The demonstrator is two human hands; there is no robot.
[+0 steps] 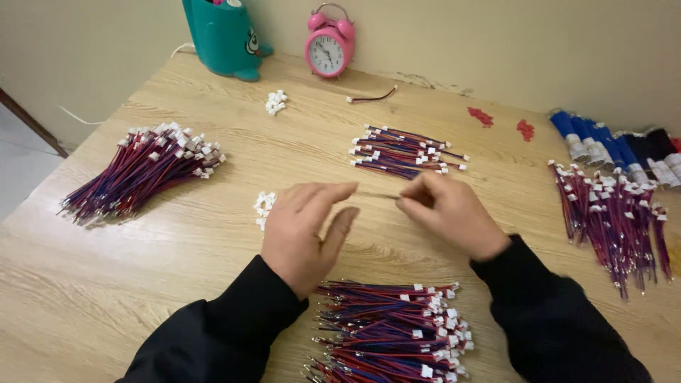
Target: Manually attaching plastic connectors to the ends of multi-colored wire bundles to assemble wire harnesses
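Between the fingertips of both hands stretches 1 thin wire (379,194), blurred, held just above the wooden table (85,284). The left hand (301,230) pinches its end with thumb and forefinger, other fingers loose. The right hand (447,213) is curled closed on the other end. Beyond lies a small wire bundle (404,151); nearer the person, a large bundle (394,330). White connectors (263,206) sit just left.
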